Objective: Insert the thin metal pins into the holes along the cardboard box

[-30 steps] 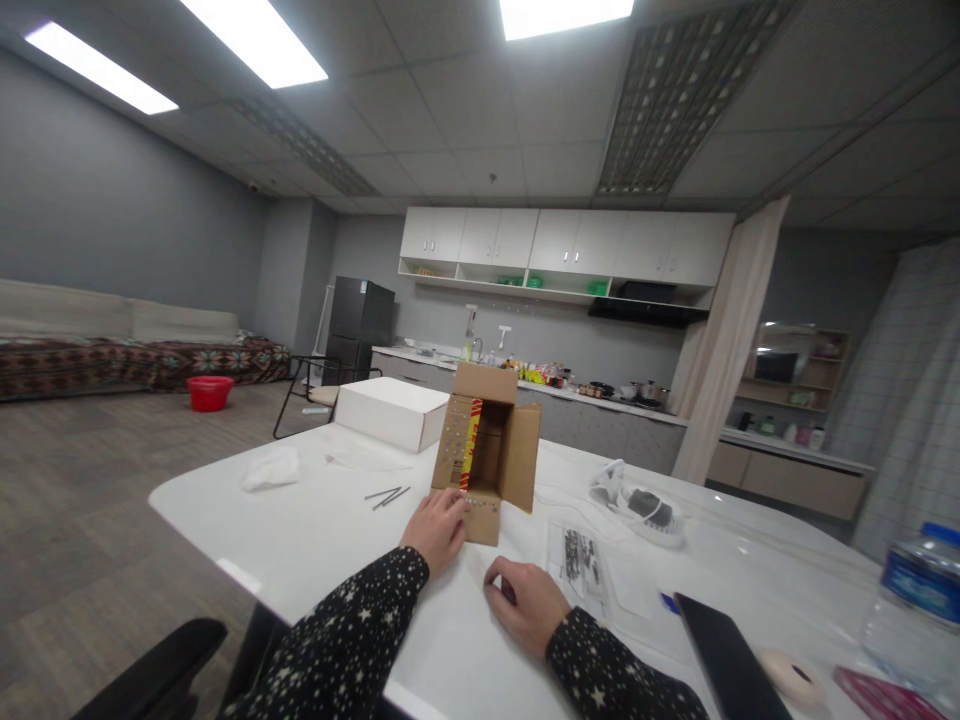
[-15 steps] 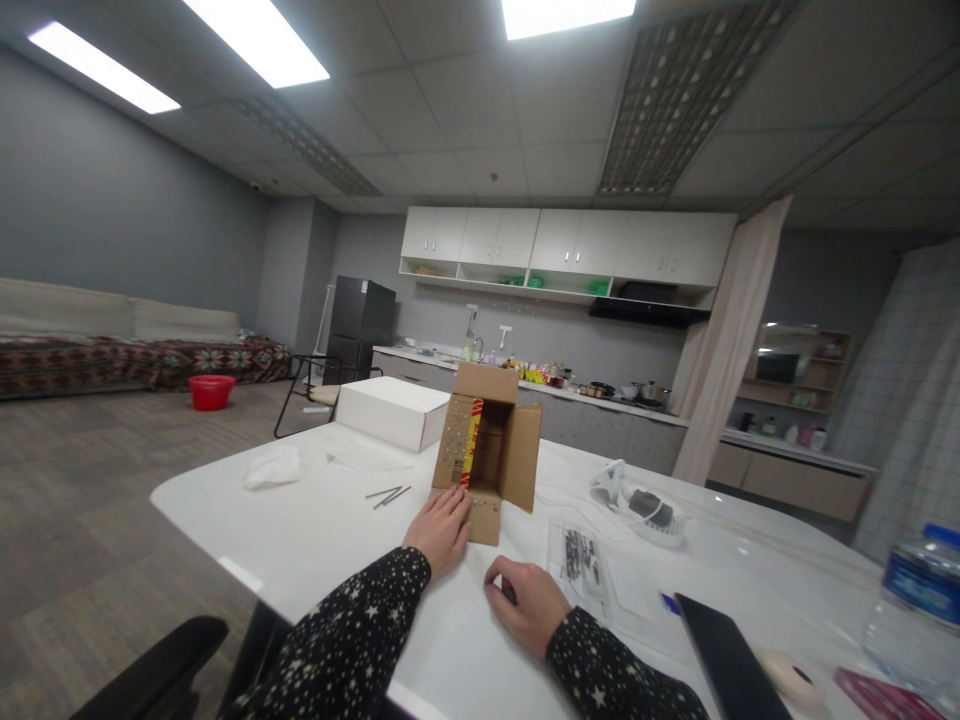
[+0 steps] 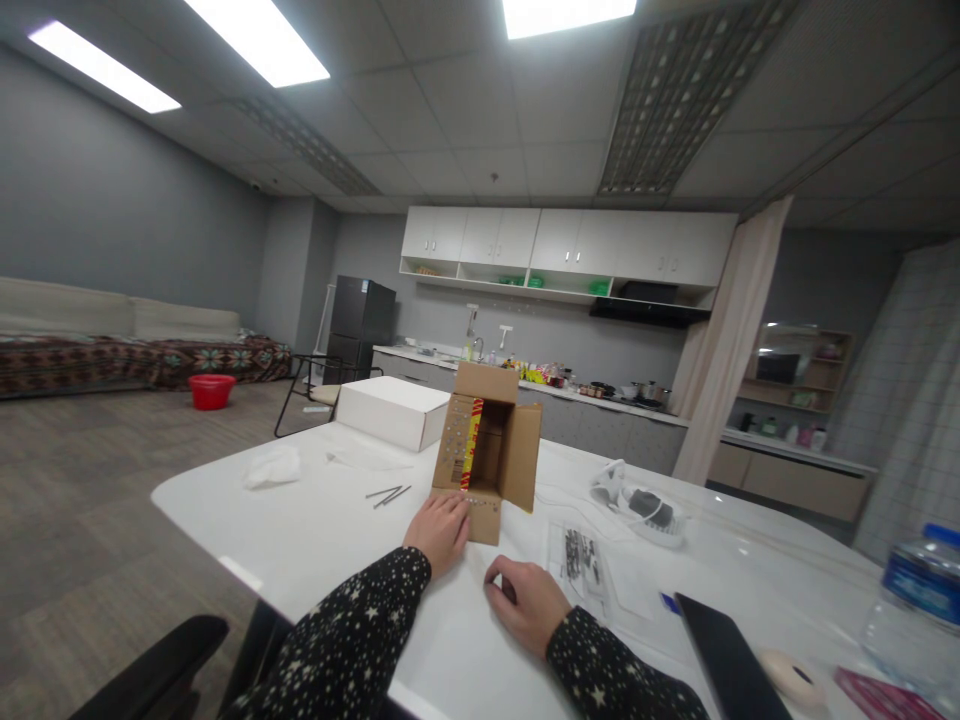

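A small cardboard box stands on the white table with its flaps spread and its opening facing me. Red-and-yellow tape runs down the left edge of that opening. Small shiny dots cover its left flap, and more sit on the front flap. My left hand lies on the left part of the front flap, fingers together and slightly bent. To the right, apart from the box, my right hand rests curled on the table. Its fingertips are tucked under, so anything inside is hidden.
Left of the box lie several thin metal rods, a crumpled white tissue and a white box. To the right are a clear plastic case, a white device with a cable, a black tablet-like slab and a water bottle.
The fingers of my left hand have drawn back slightly toward me on the flap. My right hand has stayed in place.
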{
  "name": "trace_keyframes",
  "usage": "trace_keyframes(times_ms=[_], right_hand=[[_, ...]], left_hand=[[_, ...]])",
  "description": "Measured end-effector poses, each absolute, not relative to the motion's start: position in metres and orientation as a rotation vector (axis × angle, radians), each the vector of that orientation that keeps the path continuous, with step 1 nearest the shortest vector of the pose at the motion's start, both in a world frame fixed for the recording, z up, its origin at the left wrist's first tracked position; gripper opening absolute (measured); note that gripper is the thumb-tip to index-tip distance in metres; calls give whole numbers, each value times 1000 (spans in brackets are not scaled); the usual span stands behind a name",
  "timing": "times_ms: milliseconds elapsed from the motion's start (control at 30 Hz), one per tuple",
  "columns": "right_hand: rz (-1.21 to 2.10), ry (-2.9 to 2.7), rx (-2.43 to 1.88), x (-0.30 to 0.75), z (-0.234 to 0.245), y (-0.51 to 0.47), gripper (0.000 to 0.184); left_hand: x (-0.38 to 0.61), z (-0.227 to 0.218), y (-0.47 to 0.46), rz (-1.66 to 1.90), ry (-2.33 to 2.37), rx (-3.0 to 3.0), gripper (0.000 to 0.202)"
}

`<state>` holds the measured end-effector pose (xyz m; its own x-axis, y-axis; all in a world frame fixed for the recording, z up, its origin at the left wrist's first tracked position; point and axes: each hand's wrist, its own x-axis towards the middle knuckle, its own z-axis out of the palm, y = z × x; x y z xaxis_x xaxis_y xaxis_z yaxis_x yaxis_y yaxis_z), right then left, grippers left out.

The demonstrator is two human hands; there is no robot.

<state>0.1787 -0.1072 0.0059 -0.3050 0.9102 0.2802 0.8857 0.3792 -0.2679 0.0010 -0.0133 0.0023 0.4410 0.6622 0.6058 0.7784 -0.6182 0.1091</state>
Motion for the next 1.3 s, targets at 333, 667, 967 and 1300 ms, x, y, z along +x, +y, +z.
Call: trace_keyframes(times_ms=[333, 667, 967, 1300], right_hand=[[92, -2258, -1559, 179, 5, -106, 16], [103, -2257, -1556, 179, 3, -105, 16], [87, -2266, -1543, 180, -2, -103, 16], [93, -2269, -1562, 178, 2, -105, 16]], left_hand=[[0, 6, -12, -908, -1272, -2510, 21], [2, 6, -6, -836, -1243, -2464, 17], [6, 7, 5, -818, -1322, -2451, 17], [9, 5, 6, -1000, -1432, -2437, 18]])
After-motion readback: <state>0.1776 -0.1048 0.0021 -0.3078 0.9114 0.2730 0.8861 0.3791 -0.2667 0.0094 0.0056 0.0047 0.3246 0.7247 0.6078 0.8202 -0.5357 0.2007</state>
